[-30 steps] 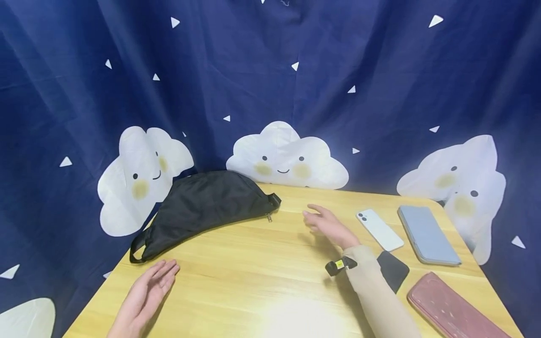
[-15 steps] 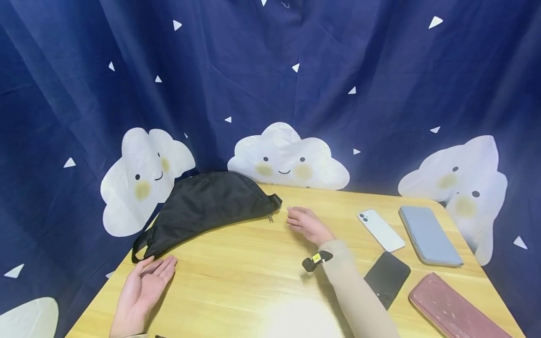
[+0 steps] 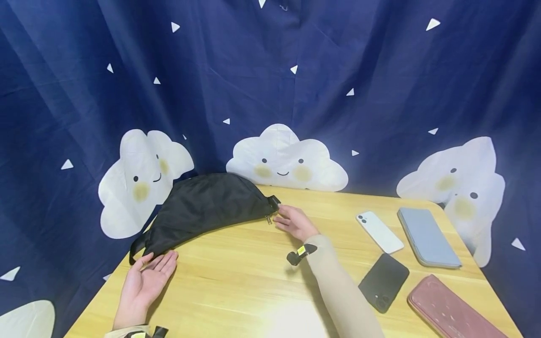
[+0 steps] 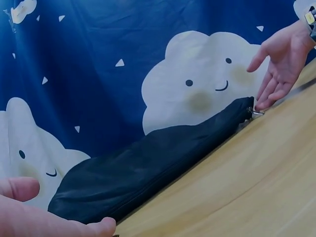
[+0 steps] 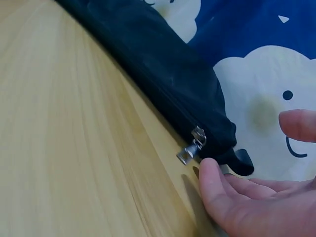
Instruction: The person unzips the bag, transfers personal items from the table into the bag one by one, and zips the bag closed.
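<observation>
Blk bag [image 3: 207, 202] on a slant, L hand [image 3: 145, 286] & R hand [image 3: 297, 224] at its ends, nothing gripped

Nearest: pink case [image 3: 452, 305], lower R of frame, cut off by the edge, lying on the bench [image 3: 236, 272]. L hand, lower L of frame: palm up, fingers extended & loose, tips by the bag's lower end; can't tell if touching. Dk phone [image 3: 383, 283], lower R, camera side up, just R of the sleeve [image 3: 342, 291]. R hand, abt ctr of frame: fingers loosely extended, thumb well apart from them in R wrist view, no grip; tips just beside strap end [image 3: 274, 203] & metal zip pull [image 3: 268, 219], contact unclear. Beyond, R side: white phone [image 3: 380, 232], camera side up, & gray-blue case [image 3: 428, 237] next to it, both slanting upper L to lower R.

Bag, farther back, L of ctr: long axis runs lower L to upper R, bowed, rounded side twd curtain [image 3: 253, 70], hollow edge facing near side. Strap loop [image 3: 137, 249] points lower L, strap end R. Farthest: that navy curtain w/ smiling clouds.

Vs 1.0 s ago: R hand came L-ward to bag's R end; L hand rolled from side-on to palm up; dk phone, part hid by sleeve then, now shows nearly whole. Bag: same spot, same angle.
</observation>
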{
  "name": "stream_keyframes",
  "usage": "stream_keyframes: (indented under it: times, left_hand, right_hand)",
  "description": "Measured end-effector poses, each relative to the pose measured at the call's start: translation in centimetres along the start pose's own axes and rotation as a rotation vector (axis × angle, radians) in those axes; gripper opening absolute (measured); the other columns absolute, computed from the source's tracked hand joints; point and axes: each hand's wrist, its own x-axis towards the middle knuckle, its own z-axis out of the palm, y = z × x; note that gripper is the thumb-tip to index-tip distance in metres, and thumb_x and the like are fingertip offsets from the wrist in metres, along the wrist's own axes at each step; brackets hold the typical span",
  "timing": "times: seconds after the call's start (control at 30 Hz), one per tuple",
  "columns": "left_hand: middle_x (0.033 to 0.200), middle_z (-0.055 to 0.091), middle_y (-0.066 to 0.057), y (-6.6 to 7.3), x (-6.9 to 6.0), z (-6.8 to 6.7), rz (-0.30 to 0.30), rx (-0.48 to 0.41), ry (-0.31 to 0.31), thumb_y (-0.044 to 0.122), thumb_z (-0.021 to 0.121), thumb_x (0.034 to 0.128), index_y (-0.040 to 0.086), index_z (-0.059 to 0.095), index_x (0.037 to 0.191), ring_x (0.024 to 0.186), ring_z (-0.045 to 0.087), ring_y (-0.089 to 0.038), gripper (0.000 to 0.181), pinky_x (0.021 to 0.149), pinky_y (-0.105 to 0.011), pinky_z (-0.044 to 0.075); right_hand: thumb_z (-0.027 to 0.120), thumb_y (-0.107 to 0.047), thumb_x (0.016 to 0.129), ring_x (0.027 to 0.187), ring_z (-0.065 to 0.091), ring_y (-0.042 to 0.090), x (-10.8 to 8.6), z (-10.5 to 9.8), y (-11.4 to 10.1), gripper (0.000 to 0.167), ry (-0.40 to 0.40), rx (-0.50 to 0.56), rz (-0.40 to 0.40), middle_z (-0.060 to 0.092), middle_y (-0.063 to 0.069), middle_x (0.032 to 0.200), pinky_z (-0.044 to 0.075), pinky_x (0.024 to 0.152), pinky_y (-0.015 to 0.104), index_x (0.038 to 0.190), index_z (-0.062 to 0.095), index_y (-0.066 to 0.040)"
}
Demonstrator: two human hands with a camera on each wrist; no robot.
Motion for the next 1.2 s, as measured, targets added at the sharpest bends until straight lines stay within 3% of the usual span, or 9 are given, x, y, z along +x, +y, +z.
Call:
stream_keyframes:
  times: [0.2, 0.33, 0.57, 0.63, 0.77, 0.9, 1.07, 1.2]
  left_hand:
    - [0.170, -0.005, 0.025, 0.5, 0.0, -0.1, -0.006, -0.114, 0.017, 0.036, 0.036, 0.1105, 0.042, -0.011, 0.161, 0.161, 0.003, -0.001, 0.069, 0.130, -0.023, 0.007]
    - [0.168, -0.005, 0.027, 0.7, 0.1, -0.5, 0.002, -0.172, 0.002, 0.033, 0.039, 0.1100, 0.047, -0.009, 0.159, 0.160, 0.003, 0.001, 0.070, 0.129, -0.023, 0.007]
    - [0.167, 0.001, 0.030, 1.4, 0.2, -1.0, 0.030, -0.285, -0.022, 0.027, 0.045, 0.1089, 0.049, 0.000, 0.159, 0.158, 0.008, 0.005, 0.071, 0.128, -0.022, 0.010]
    - [0.167, 0.005, 0.029, 1.5, 0.2, -0.9, 0.042, -0.290, -0.003, 0.026, 0.047, 0.1083, 0.049, 0.003, 0.158, 0.158, 0.012, 0.004, 0.071, 0.128, -0.023, 0.013]
    - [0.168, 0.007, 0.026, 1.8, 0.1, -0.8, 0.066, -0.217, 0.032, 0.026, 0.048, 0.1083, 0.047, 0.004, 0.157, 0.158, 0.017, 0.000, 0.069, 0.129, -0.026, 0.016]
    - [0.168, 0.011, 0.022, 2.2, 0.0, -0.7, 0.067, -0.166, 0.070, 0.027, 0.048, 0.1082, 0.044, 0.015, 0.149, 0.156, 0.024, -0.004, 0.055, 0.128, -0.026, 0.019]
    - [0.165, 0.022, 0.019, 2.5, -0.1, -0.9, 0.065, -0.182, 0.125, 0.028, 0.052, 0.1067, 0.040, 0.026, 0.138, 0.153, 0.033, -0.007, 0.042, 0.126, -0.027, 0.024]
    - [0.163, 0.026, 0.018, 2.6, -0.1, -0.9, 0.063, -0.187, 0.125, 0.028, 0.052, 0.1066, 0.040, 0.027, 0.135, 0.153, 0.034, -0.008, 0.040, 0.126, -0.028, 0.026]
  right_hand:
    - [0.055, -0.024, 0.106, 0.127, 0.056, 0.031, 0.9, 1.2, 0.1, 0.048, 0.036, 0.085, 0.036, 0.052, 0.017, 0.144, 0.041, 0.120, 0.045, 0.148, 0.046, -0.004]
    - [0.057, -0.023, 0.105, 0.121, 0.056, 0.028, 1.2, 1.5, 0.2, 0.045, 0.063, 0.115, 0.040, 0.056, 0.011, 0.129, 0.040, 0.119, 0.044, 0.145, 0.049, -0.003]
    - [0.060, -0.019, 0.103, 0.133, 0.052, 0.037, 1.0, 1.9, -0.1, 0.046, 0.068, 0.146, 0.015, 0.055, 0.019, 0.139, 0.039, 0.120, 0.051, 0.144, 0.052, 0.001]
    - [0.061, -0.017, 0.103, 0.134, 0.053, 0.039, 1.0, 2.1, -0.1, 0.045, 0.074, 0.147, 0.009, 0.055, 0.021, 0.139, 0.040, 0.120, 0.052, 0.143, 0.053, 0.002]
    - [0.063, -0.011, 0.101, 0.125, 0.058, 0.034, 1.1, 2.5, 0.1, 0.044, 0.097, 0.171, -0.003, 0.059, 0.020, 0.133, 0.043, 0.118, 0.047, 0.141, 0.054, 0.006]
    - [0.065, -0.005, 0.098, 0.114, 0.062, 0.027, 1.4, 2.7, 0.5, 0.045, 0.130, 0.184, -0.009, 0.062, 0.017, 0.125, 0.045, 0.117, 0.044, 0.140, 0.054, 0.007]
    - [0.067, -0.005, 0.097, 0.102, 0.064, 0.021, 1.9, 2.7, 1.0, 0.051, 0.155, 0.128, -0.011, 0.065, 0.012, 0.116, 0.047, 0.114, 0.042, 0.144, 0.050, 0.004]
    - [0.070, -0.007, 0.095, 0.092, 0.067, 0.016, 2.0, 2.7, 1.1, 0.057, 0.178, 0.074, -0.028, 0.069, 0.006, 0.105, 0.052, 0.102, 0.036, 0.147, 0.047, 0.002]
